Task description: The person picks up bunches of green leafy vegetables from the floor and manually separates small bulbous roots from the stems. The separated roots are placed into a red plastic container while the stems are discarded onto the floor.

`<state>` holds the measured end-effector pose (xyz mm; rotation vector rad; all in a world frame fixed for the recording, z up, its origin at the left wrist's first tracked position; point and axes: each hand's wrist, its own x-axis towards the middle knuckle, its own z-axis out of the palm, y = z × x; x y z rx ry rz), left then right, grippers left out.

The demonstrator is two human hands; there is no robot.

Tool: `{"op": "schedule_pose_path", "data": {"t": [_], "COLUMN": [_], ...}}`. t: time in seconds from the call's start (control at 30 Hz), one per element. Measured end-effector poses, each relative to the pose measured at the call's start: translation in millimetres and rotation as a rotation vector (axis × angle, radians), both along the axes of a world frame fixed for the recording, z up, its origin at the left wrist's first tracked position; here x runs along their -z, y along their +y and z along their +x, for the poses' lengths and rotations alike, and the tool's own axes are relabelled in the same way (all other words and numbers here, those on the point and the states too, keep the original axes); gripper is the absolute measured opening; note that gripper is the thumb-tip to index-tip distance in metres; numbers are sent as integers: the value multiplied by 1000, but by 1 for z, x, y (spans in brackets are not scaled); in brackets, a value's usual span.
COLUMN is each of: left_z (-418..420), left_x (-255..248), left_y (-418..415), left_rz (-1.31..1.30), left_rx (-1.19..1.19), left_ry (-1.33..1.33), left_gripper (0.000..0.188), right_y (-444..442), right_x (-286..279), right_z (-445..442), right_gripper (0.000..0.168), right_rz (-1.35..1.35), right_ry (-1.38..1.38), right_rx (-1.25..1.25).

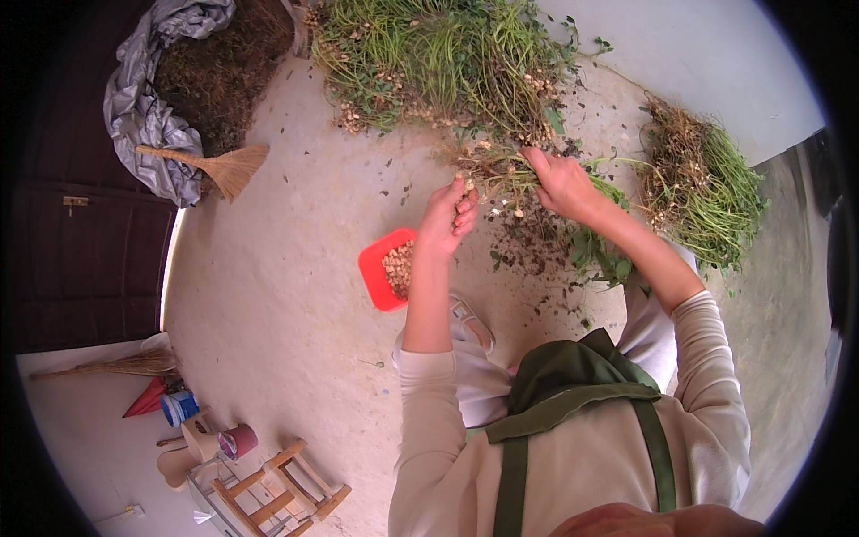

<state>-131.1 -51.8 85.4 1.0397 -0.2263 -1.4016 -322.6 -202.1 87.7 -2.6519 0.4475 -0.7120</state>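
Note:
My right hand (564, 181) grips the stems of a bunch of peanut plants (500, 168), whose roots and pods point left. The leafy ends hang below that forearm. At the root end, my left hand (451, 213) has its fingers curled around pale peanut pods (468, 184). Below and left of this hand, a red plastic basin (376, 272) rests on the floor, partly hidden by my left forearm. Picked peanuts (398, 268) lie in it.
A large heap of peanut plants (436, 60) lies ahead, and a smaller pile (704, 181) is at right. Soil crumbs (537, 241) litter the floor between. A straw hand broom (221, 168) leans by a silver tarp (144, 121). A wooden stool (282, 493) stands at lower left.

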Motion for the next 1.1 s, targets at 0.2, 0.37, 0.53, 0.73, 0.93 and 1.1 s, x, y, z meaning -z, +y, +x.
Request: {"op": "schedule_pose_path", "data": {"t": [0.2,0.37,0.53,0.73,0.93,1.1], "left_z": [53,-4,-20,-19,0,6], "left_x": [8,-21,-19,-22,-3,-6], "left_y": [24,0,-7,-5,4,9], "left_rz": [-128,-11,107,15,-131,-156], "left_rx": [-220,21,74,80,55,109], "left_ry": [148,22,-41,-158,-9,-22], "left_gripper": [23,37,43,29,28,30], "right_y": [-25,-21,-14,-14,-13,-17], "right_x": [13,12,10,10,8,10], "right_z": [-13,-15,-11,-12,-11,-12], "right_gripper": [50,53,54,53,51,56], "right_rz": [-79,-84,-128,-186,-267,-262], "right_ry": [-25,25,27,14,25,114], "right_rx": [111,97,72,50,26,10]}}
